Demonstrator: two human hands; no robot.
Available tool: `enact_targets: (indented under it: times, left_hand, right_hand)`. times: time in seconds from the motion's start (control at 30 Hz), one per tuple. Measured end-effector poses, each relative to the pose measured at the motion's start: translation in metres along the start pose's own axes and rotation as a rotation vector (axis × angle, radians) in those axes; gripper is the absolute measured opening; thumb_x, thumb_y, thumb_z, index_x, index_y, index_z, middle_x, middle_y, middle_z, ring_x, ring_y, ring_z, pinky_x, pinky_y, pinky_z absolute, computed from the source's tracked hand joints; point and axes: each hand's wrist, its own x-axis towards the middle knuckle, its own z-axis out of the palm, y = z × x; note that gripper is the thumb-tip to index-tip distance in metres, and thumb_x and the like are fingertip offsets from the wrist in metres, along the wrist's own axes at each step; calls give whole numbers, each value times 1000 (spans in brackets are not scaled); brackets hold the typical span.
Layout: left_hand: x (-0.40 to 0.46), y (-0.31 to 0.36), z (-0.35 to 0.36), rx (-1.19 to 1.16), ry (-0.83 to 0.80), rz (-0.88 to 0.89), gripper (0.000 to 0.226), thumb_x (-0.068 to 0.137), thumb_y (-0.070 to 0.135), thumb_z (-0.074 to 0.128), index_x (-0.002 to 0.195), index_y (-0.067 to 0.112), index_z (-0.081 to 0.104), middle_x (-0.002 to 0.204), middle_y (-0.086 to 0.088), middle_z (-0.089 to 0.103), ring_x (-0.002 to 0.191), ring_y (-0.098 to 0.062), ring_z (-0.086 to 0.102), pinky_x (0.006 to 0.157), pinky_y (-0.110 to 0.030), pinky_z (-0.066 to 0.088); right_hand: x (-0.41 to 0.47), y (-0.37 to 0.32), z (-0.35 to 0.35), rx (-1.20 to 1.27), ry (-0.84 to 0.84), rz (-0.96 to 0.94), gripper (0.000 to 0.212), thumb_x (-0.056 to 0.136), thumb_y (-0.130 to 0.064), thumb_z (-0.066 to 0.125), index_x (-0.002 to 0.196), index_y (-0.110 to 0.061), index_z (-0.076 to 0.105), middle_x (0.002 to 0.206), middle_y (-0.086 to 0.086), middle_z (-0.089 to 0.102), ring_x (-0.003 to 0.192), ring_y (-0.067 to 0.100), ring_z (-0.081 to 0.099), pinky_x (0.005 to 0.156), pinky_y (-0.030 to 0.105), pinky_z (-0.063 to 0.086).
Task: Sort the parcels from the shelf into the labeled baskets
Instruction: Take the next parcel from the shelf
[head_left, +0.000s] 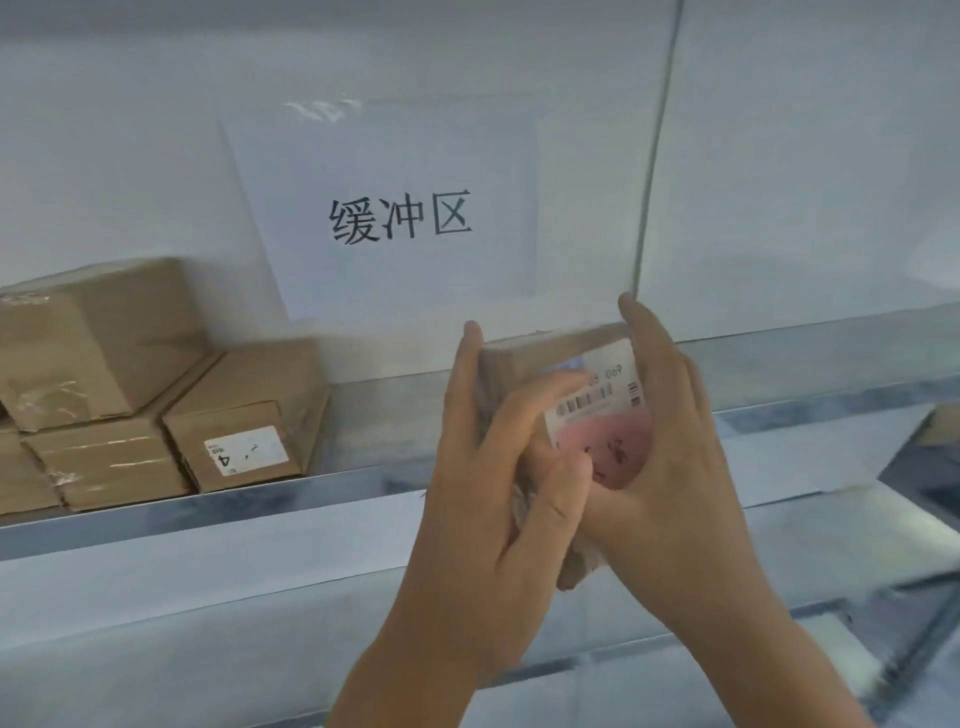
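A small brown cardboard parcel (550, 353) with a white and pink barcode label (602, 410) is held up in front of the metal shelf (363, 483). My left hand (498, 478) grips its left side, thumb lying across the label. My right hand (670, 447) wraps its right side and underside. Much of the parcel is hidden by both hands. No baskets are in view.
Several brown parcels (104, 374) are stacked at the shelf's left end; one (249, 415) carries a white label marked 4. A white paper sign (400, 213) with black characters hangs on the white back panel. A lower shelf edge (597, 660) runs below my forearms.
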Motion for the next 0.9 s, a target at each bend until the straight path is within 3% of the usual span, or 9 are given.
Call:
enact_targets:
  times: [0.07,0.17,0.2,0.27,0.37,0.5,0.6,0.7,0.9]
  left_hand:
    - [2,-2,14,-71,32,-20,40,103,38,49,143,37,52,171,6,16,152,-6,32,103,-23,53]
    - [7,4,39,-226,17,-117,38,104,21,58,137,37,51,151,13,42,150,-26,39,97,-49,59]
    - [9,9,48,-269,11,-153,41,104,13,59,135,39,52,145,15,48,140,-26,51,89,-49,62]
    - [12,21,70,-328,1,-196,45,104,6,57,132,42,57,139,12,54,116,-26,65,76,-39,64]
    - [19,38,108,-315,-40,-184,48,105,5,54,130,46,60,137,9,58,106,-26,67,72,-36,64]
    - [23,56,180,-303,-144,-182,40,108,18,53,133,49,57,136,-4,60,102,-30,67,76,-46,64]
    - [29,81,249,-346,-221,-145,41,102,25,50,133,50,57,133,-6,59,103,-29,66,77,-39,63]
    - [34,98,309,-386,-290,-88,41,104,20,44,135,45,55,140,3,53,112,-29,61,84,-43,61]
    - [39,129,422,-430,-421,-69,38,105,23,41,135,45,52,142,4,49,118,-34,57,91,-57,59]
  right_hand:
    - [-6,7,-25,-9,-8,-21,86,72,-61,72,147,-68,31,135,-33,49,124,13,57,90,43,58]
    - [-12,16,-66,27,32,-10,62,84,-53,66,141,-66,45,128,-27,60,123,8,56,79,29,61]
    - [-13,20,-79,37,33,-21,56,89,-48,63,140,-65,47,133,-29,58,128,8,55,79,24,60]
    - [-16,30,-104,132,3,-14,45,104,-38,57,141,-63,49,144,-27,56,127,14,61,81,33,63]
    - [-20,45,-144,274,-16,38,50,107,-20,53,141,-56,54,145,-15,59,115,18,70,75,36,65]
    - [-39,73,-208,218,85,67,47,109,-11,49,140,-45,59,155,-26,42,114,1,64,82,31,63]
    - [-52,91,-272,171,165,98,48,107,-15,45,138,-48,58,149,-23,45,97,16,64,76,41,62]
    - [-60,106,-326,114,178,143,56,105,-9,41,140,-51,52,136,-17,53,87,14,61,67,30,58]
    - [-83,137,-434,83,277,207,62,104,-3,40,142,-52,51,139,-19,53,105,20,65,81,54,62]
